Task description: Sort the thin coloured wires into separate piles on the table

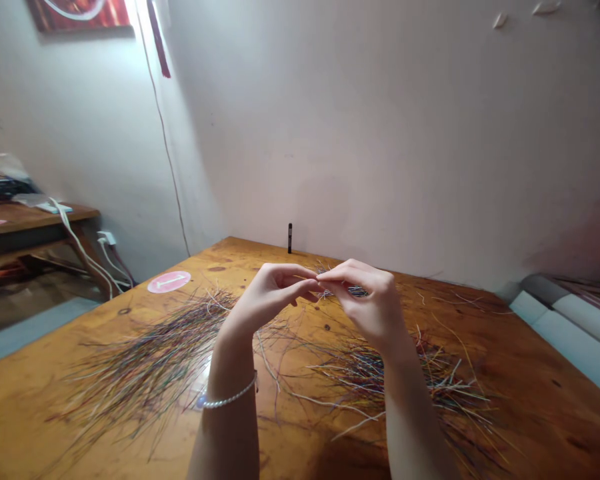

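My left hand (280, 293) and my right hand (365, 293) meet fingertip to fingertip above the wooden table (305, 440). Both are pinched closed; whatever lies between the fingertips is too small to make out. A beaded bracelet (230, 400) circles my left wrist. Left of my left arm spreads a large pile of thin coloured wires (155, 353). Another tangled wire pile (360, 367) lies under and around my right forearm. Behind my hands, a smaller bunch of wires (357, 291) is partly hidden.
A black marker (290, 239) stands upright by the wall. A round pink sticker (169, 282) is on the table's left side. Loose pale wires (325, 402) cross the middle. Beyond the right edge are light-coloured cushions (575, 333); another table (80, 213) with cables stands left.
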The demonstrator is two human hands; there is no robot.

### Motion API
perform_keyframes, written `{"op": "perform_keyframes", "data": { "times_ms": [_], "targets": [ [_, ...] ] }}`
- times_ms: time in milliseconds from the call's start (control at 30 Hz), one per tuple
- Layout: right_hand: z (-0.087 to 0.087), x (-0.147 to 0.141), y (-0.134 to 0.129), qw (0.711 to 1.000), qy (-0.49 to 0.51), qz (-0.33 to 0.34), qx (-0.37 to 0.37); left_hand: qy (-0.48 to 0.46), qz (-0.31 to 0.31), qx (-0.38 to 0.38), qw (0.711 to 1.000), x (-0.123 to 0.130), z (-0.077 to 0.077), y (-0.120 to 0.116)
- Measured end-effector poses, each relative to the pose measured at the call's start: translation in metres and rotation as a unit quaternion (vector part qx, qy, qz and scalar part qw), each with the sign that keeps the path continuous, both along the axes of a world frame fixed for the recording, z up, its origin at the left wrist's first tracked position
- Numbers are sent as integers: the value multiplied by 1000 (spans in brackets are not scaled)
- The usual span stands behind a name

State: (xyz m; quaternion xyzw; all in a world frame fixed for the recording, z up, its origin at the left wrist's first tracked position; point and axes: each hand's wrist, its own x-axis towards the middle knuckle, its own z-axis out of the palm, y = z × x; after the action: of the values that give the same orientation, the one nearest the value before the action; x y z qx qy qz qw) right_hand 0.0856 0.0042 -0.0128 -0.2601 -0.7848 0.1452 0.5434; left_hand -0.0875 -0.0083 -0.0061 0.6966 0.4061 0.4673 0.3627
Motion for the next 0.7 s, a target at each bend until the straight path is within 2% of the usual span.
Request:
{"op": "perform_keyframes", "data": {
  "times_ms": [267,400,700],
  "targets": [
    [0,0,-1,999,23,-26,1,-55,29,33,998,2,0,0],
    [1,0,-1,999,40,-29,-4,-94,25,32,995,5,0,1],
    [-3,-2,2,992,115,-8,-55,-144,40,60,987,9,-1,4]
  ]
}}
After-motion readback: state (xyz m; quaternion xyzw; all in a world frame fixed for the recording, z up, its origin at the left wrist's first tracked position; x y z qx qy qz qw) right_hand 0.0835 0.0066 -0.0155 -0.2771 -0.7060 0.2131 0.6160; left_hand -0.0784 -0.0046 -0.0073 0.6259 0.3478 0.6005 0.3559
